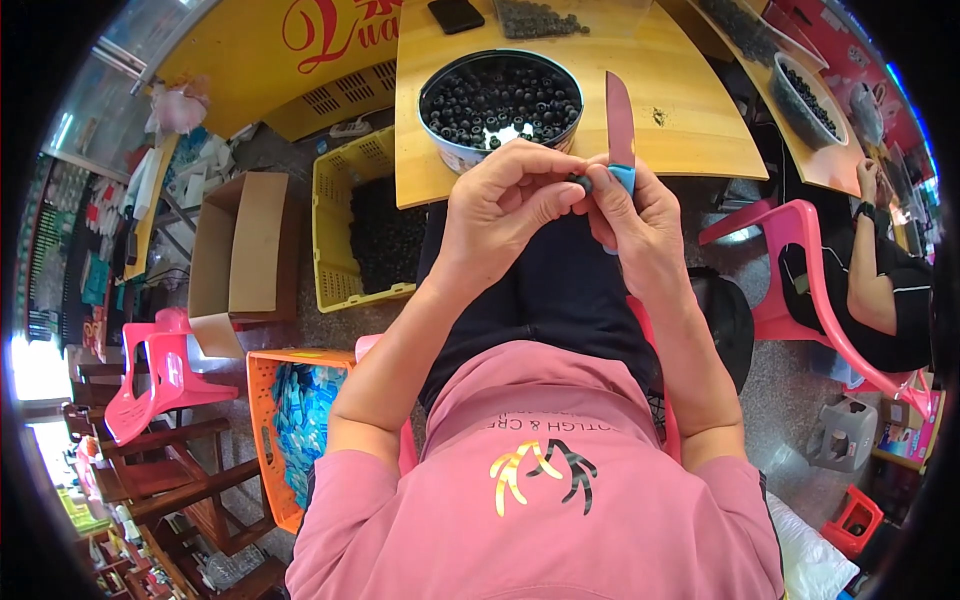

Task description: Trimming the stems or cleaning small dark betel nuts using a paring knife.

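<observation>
My left hand (505,205) is closed, pinching a small dark round piece (580,183) between thumb and fingertips. In my right hand (640,215) is a knife (620,125) with a blue handle and a long reddish-looking blade pointing up and away from me. My right thumb and fingertips meet the left ones at the small piece, whose exact kind is too small to make out. Just beyond my hands, at the table's near edge, stands a round tin (455,152) holding many small black round pieces (510,95), some with a hole in the middle.
The wooden table (690,120) carries a phone (455,15) and a clear bag of dark pieces (540,20). Left are a yellow crate (330,220), a cardboard box (262,240) and an orange crate (262,420). At right, a person's arm (870,280) shows beside a pink chair (815,270).
</observation>
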`<move>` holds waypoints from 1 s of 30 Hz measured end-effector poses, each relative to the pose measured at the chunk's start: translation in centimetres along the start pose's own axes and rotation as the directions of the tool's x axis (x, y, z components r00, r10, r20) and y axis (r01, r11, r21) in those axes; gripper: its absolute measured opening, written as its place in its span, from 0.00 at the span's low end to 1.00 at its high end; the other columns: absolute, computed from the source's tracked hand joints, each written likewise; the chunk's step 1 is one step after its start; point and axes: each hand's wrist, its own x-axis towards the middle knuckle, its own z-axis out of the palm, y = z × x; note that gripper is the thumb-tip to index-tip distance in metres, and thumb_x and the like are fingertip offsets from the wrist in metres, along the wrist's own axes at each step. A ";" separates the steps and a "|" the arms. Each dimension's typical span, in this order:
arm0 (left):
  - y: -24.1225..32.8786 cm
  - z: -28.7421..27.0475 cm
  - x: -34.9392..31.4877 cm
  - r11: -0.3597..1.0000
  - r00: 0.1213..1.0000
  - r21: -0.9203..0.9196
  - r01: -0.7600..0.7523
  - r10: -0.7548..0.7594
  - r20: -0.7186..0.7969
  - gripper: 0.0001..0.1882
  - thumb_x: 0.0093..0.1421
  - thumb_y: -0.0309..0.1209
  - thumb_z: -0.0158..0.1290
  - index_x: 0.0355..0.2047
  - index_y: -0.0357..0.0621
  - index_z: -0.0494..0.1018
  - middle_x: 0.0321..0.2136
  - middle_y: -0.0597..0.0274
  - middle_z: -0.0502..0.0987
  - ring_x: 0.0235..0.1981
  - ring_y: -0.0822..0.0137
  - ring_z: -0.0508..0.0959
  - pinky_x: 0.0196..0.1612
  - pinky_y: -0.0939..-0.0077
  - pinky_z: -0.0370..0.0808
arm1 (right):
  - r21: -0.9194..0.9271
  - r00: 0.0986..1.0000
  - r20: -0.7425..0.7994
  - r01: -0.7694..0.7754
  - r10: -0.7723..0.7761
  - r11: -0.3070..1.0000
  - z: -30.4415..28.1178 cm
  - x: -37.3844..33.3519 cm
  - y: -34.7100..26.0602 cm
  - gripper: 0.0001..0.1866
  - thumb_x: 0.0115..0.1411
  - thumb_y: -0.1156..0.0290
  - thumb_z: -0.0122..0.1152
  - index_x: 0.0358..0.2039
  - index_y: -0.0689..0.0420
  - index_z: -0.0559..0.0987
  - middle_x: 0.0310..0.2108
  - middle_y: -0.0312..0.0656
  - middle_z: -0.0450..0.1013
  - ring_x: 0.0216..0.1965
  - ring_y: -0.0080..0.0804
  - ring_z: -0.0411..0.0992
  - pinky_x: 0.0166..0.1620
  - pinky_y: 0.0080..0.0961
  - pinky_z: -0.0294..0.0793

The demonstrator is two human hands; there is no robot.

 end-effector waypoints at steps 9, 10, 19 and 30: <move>-1.6 0.3 -1.2 0.999 0.987 -0.009 -0.048 0.046 -0.155 0.10 0.60 0.21 0.55 0.42 0.33 0.73 0.37 0.59 0.77 0.34 0.74 0.77 0.38 0.82 0.76 | -0.023 0.998 0.069 0.000 0.002 1.000 0.5 -0.1 -1.0 0.12 0.65 0.65 0.57 0.43 0.61 0.76 0.26 0.33 0.73 0.19 0.11 0.60 0.21 0.10 0.55; -1.7 0.4 -1.3 0.995 0.983 -0.091 -0.026 0.009 -0.181 0.10 0.60 0.22 0.55 0.42 0.32 0.73 0.36 0.58 0.78 0.33 0.74 0.77 0.37 0.82 0.76 | -0.012 0.996 0.088 -0.006 0.007 1.000 0.4 0.0 -1.0 0.12 0.65 0.65 0.58 0.42 0.61 0.76 0.26 0.33 0.73 0.19 0.11 0.60 0.21 0.10 0.55; -1.3 0.9 -1.2 0.998 0.989 0.004 0.060 -0.059 -0.138 0.13 0.61 0.22 0.55 0.46 0.32 0.73 0.35 0.59 0.77 0.33 0.73 0.78 0.38 0.81 0.77 | -0.011 0.997 0.043 -0.067 0.068 0.998 -0.1 0.3 -1.0 0.11 0.62 0.64 0.61 0.38 0.60 0.77 0.25 0.30 0.70 0.19 0.11 0.60 0.21 0.09 0.55; -1.5 0.9 -1.6 0.993 0.981 -0.009 0.120 -0.120 -0.153 0.12 0.62 0.25 0.55 0.45 0.32 0.75 0.35 0.57 0.79 0.31 0.72 0.77 0.36 0.80 0.74 | -0.238 0.996 0.004 0.090 -0.092 0.967 -0.5 0.3 0.0 0.12 0.65 0.63 0.58 0.38 0.60 0.78 0.26 0.29 0.70 0.23 0.10 0.59 0.25 0.10 0.57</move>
